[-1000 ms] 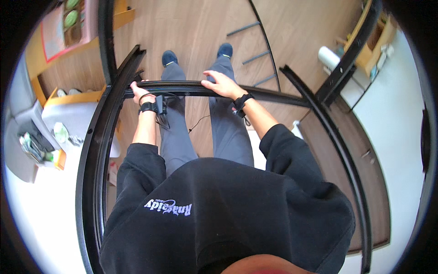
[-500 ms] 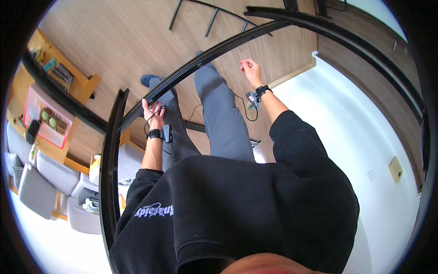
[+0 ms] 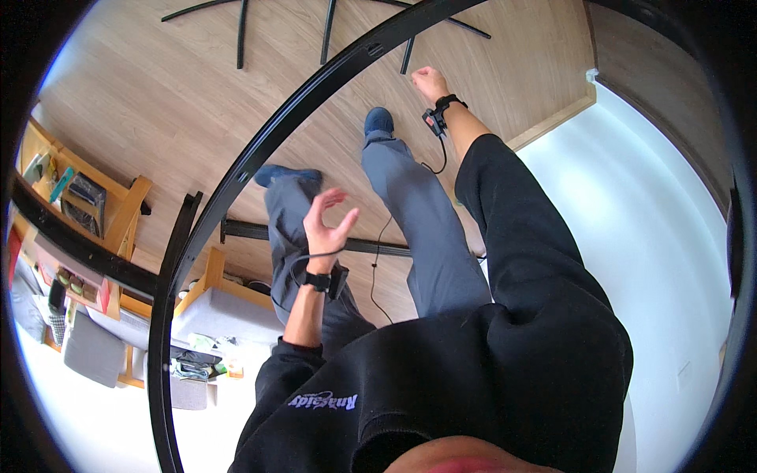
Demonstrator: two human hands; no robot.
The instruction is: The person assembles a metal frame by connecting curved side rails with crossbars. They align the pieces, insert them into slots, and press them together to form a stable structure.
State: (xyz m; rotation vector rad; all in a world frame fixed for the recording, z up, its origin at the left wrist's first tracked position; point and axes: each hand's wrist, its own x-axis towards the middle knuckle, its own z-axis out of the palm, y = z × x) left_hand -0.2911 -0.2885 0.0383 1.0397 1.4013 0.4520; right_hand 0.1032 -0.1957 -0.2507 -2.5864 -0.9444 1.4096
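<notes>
My left hand [image 3: 325, 223] is in front of my left leg with its fingers apart and nothing in it. The nearest piece to it is a long black metal beam [image 3: 272, 126], bowed by the lens, and the hand does not touch it. This beam meets a black upright post [image 3: 162, 347] at the left. Farther out, my right hand [image 3: 430, 83] hangs over the floor with its fingers curled closed. Whatever lies inside them, if anything, is hidden. Both wrists wear a black strap with a small cabled device.
Several thin black bars [image 3: 240, 35] lie on the wooden floor ahead. A black rail [image 3: 260, 229] runs behind my legs. At the left are another black beam [image 3: 87, 244], a wooden shelf unit [image 3: 126, 217] and a grey sofa [image 3: 93, 351]. A white wall [image 3: 631, 213] stands at the right.
My left hand has let go of the beam and moved right, in front of my leg. My right hand has moved slightly farther out, still curled. My view has shifted, and my feet have moved.
</notes>
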